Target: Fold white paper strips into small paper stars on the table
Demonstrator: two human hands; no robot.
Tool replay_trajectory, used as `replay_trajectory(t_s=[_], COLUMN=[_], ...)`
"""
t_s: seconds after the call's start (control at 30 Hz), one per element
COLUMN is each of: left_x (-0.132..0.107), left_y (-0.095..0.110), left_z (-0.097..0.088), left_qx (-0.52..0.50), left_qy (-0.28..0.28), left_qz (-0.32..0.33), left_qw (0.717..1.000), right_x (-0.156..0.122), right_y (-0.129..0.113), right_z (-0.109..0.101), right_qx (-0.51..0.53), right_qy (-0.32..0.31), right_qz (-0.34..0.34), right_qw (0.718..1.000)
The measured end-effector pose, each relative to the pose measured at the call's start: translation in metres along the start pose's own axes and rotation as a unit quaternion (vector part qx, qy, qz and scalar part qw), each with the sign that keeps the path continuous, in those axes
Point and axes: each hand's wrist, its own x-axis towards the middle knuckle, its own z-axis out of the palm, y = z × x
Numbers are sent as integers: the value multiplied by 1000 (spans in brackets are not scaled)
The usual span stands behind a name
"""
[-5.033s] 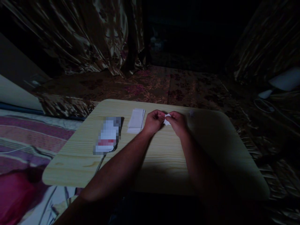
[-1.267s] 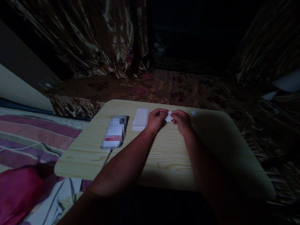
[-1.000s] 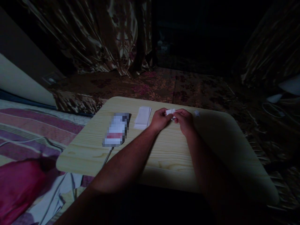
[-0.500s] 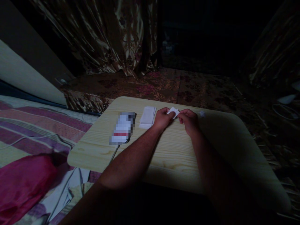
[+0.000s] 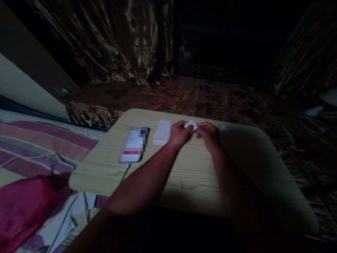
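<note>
Both my hands meet over the far part of a light wooden table (image 5: pixel 184 168). My left hand (image 5: pixel 179 133) and my right hand (image 5: pixel 207 134) are closed, pinching a small folded piece of white paper (image 5: pixel 191 124) between their fingertips, just above the tabletop. A small stack of white paper sheets (image 5: pixel 163 132) lies just left of my left hand. A tiny white paper piece (image 5: pixel 223 127) rests on the table to the right of my right hand.
A phone (image 5: pixel 133 149) with a cable lies on the table's left part. A striped bedcover (image 5: pixel 39 144) and a red cloth (image 5: pixel 23 207) are at the left. Patterned curtains (image 5: pixel 105 42) and carpet (image 5: pixel 184 95) lie beyond. The room is dark.
My hands have kept turning and folding the small paper between the fingertips; its shape has shifted from a flat star-like piece to a narrower fold. The view has drifted slightly.
</note>
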Motion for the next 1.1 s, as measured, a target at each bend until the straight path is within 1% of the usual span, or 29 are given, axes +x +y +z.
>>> replay_trajectory(t_s=[0.13,0.37,0.5,0.67,0.87,1.0,1.1], left_x=[1,2,1,1,2,3,4], left_y=[-1,-5,-5,-4,-5,-6,-9], left_z=[-1,-3,-3,-3,-4,-4,-4], left_qx=[1,-6,3,26,45,39,18], left_qy=[-2,-31,-35,-29,-48,-49,-53], left_qz=[11,36,44,33,39,25,14], left_qw=[1000,999,998,999,997,998,998], right_x=[3,2,2,2,1,1,0], right_y=[5,5,4,4,5,6,6], right_z=[1,1,2,2,2,3,5], right_qx=[-1,-9,-7,-14,-37,-62,-100], right_qy=[15,19,17,22,14,25,38], right_qz=[5,2,3,9,-4,-18,-35], right_qw=[1000,1000,1000,1000,999,998,994])
